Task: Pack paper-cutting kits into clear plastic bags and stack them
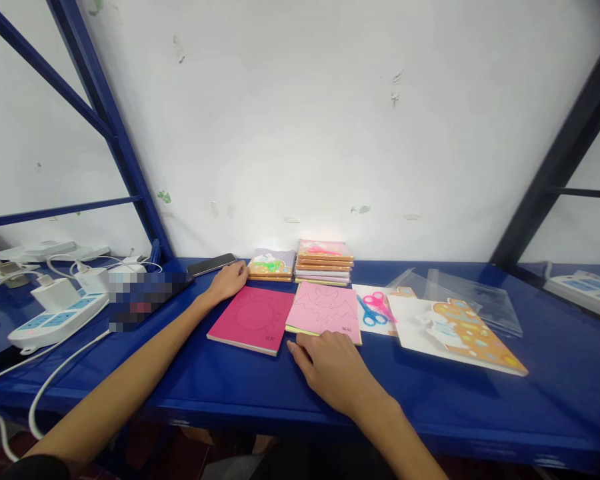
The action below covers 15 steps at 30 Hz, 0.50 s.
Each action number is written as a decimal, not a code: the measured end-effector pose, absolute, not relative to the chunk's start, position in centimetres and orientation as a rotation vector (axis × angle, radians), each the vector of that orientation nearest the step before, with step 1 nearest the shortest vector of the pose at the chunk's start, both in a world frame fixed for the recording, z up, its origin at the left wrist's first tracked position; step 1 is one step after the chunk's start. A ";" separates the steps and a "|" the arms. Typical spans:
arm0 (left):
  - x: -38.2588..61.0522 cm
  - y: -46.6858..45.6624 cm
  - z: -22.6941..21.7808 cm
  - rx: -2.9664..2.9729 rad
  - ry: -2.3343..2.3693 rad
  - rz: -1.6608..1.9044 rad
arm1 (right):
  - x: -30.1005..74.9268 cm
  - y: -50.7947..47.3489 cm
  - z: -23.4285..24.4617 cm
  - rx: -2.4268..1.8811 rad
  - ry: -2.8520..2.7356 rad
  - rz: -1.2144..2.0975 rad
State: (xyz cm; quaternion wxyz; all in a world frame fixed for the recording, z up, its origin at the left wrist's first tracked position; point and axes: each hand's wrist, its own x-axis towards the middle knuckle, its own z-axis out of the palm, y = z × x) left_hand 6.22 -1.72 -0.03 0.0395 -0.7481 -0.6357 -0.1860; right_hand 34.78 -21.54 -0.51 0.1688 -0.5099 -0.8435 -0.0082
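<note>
My left hand (229, 280) rests on the blue tabletop, fingers loosely bent and holding nothing. It lies between a dark phone (213, 265) and a low stack of booklets (272, 265) with green-handled scissors on top. My right hand (333, 365) lies palm down at the near edge of a pink paper pad (325, 305) printed with a bat outline. Its thumb stands apart from the fingers, whose tips are partly hidden. A magenta paper pad (253, 319) with a round outline drawing lies just left of the pink one.
A taller booklet stack (325, 261) stands by the wall. Blue scissors (373, 313) and pink scissors (379, 303) lie right of the pads. A picture booklet (457, 333) and clear plastic sleeves (475, 300) are farther right. A power strip (60, 327) with cables occupies the left.
</note>
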 end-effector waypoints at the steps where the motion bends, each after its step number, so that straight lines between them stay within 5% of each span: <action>1: 6.2 -1.7 0.0 -2.294 -1.947 -0.569 | 34.8 -21.6 -0.5 -1.449 -2.399 -0.021; 15: 6.2 -1.8 0.0 -2.295 -1.942 -0.581 | 34.7 -21.5 -0.5 -1.457 -2.394 -0.030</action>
